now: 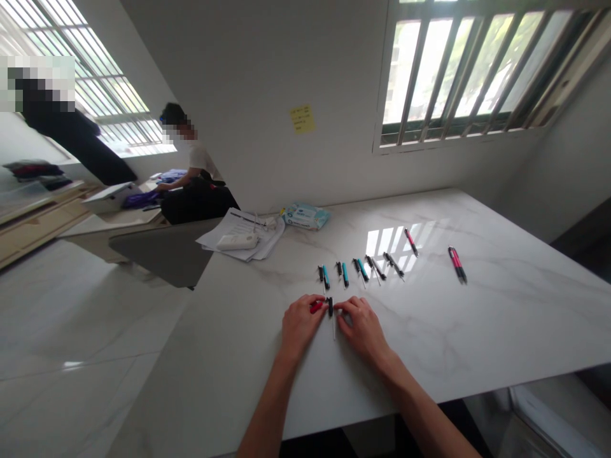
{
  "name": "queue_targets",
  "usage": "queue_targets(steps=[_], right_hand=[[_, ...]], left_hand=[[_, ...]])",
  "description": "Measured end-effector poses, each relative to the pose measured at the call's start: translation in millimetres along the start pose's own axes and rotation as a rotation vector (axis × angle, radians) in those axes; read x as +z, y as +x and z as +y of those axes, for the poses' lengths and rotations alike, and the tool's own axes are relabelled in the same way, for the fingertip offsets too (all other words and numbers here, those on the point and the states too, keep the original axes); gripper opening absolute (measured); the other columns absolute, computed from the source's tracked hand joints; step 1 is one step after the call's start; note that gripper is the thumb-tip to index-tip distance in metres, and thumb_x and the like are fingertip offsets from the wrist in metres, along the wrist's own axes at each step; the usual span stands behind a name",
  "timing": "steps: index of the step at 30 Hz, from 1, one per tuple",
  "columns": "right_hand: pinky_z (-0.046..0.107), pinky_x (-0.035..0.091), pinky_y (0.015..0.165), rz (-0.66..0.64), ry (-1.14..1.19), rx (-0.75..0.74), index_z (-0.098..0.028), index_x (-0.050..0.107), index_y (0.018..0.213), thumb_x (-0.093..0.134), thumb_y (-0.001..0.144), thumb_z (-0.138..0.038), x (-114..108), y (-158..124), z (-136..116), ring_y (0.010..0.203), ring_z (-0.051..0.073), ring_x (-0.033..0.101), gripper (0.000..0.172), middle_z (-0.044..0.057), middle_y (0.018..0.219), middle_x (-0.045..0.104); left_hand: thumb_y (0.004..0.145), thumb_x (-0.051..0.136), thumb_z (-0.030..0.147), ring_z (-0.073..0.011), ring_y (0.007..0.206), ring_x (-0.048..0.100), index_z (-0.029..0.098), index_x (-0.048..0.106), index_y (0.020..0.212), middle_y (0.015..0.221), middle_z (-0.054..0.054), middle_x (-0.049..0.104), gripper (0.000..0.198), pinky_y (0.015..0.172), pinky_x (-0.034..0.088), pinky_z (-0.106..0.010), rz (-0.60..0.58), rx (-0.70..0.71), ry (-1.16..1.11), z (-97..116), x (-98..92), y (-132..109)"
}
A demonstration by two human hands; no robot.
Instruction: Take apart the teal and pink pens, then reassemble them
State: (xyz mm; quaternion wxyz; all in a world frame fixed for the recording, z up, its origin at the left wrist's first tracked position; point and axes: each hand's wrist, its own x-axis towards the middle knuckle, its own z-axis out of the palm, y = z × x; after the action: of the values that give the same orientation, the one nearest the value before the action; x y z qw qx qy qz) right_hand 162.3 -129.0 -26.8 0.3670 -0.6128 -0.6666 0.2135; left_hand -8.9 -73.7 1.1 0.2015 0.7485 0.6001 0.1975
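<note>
Both hands rest on a white marble table [501, 318] near its front edge. My left hand [300, 323] is closed around a red pen barrel [316, 307]. My right hand [363, 326] pinches a small black pen part [330, 306] right beside the red piece, and a thin white refill [333, 328] lies under its fingers. Just beyond the hands lies a row of teal and black pens [344, 273] with loose parts. Two pink pens [457, 264] and another pink pen [411, 242] lie farther right.
A stack of papers [243, 238] with a white object on top and a pack of wipes [305, 216] sit at the table's far left. A person sits on the floor beyond the table by a window, and another stands at far left. A wall with a yellow note is behind.
</note>
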Motion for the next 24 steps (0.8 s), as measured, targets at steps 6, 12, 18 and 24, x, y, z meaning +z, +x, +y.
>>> queue_targets(steps=[6,12,18,24], right_hand=[[0.04,0.048,0.093,0.008,0.015,-0.007,-0.026,0.077,0.11,0.062,0.091,-0.013,2,0,1,0.099,0.027,0.059,0.027,0.007,0.1,0.07],[0.039,0.049,0.093,0.022,-0.001,-0.011,-0.028,0.076,0.11,0.063,0.091,-0.013,0,0,-1,0.099,0.027,0.059,0.027,0.006,0.1,0.07],[0.038,0.049,0.092,0.018,-0.014,-0.003,-0.027,0.076,0.11,0.063,0.091,-0.013,0,0,-3,0.098,0.026,0.059,0.028,0.006,0.099,0.07],[0.037,0.049,0.094,0.016,-0.014,0.008,-0.027,0.076,0.112,0.063,0.091,-0.014,-1,1,-4,0.099,0.026,0.059,0.028,0.006,0.099,0.07]], left_hand=[[0.093,0.067,0.032,-0.0222,0.096,0.072,0.028,0.08,0.106,0.111,-0.005,0.078,0.019,0.083,0.049,-0.03,-0.011,-0.032,-0.005,1,0.5,0],[0.092,0.066,0.03,-0.0222,0.097,0.071,0.026,0.079,0.106,0.11,-0.006,0.078,0.019,0.084,0.048,-0.031,-0.002,-0.043,-0.024,0,0.7,-2],[0.092,0.065,0.027,-0.0215,0.09,0.07,0.022,0.078,0.096,0.099,-0.006,0.077,0.014,0.081,0.047,-0.03,0.001,-0.04,0.027,2,0.6,-4],[0.091,0.066,0.03,-0.0209,0.085,0.068,0.022,0.076,0.093,0.093,-0.004,0.075,0.013,0.078,0.046,-0.03,0.021,-0.071,0.02,2,-0.7,-10]])
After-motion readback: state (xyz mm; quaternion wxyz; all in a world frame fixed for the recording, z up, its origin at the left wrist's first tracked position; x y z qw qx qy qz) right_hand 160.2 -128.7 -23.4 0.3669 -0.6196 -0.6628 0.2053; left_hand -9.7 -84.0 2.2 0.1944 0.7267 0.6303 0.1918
